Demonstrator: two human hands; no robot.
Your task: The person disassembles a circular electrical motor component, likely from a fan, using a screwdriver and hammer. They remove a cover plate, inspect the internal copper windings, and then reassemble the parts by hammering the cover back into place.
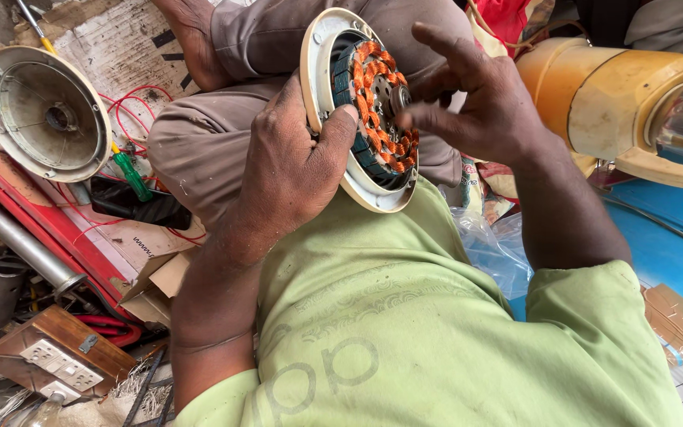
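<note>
Left hand (290, 170) grips one fan motor (365, 107); right hand (480, 99) touches it.

The left hand (290, 170) is raised in front of the chest, back of the hand toward the camera, fingers curled away out of sight and the thumb (333, 130) pressed forward and upward in a closed grip. Its forearm runs down and to the left, bare to the short green sleeve. The right hand (480, 103) is lifted opposite it, wrist bent, fingers (436, 39) spread and crooked, the fingertips pointing toward the left hand. The right forearm drops steeply to the elbow.
</note>
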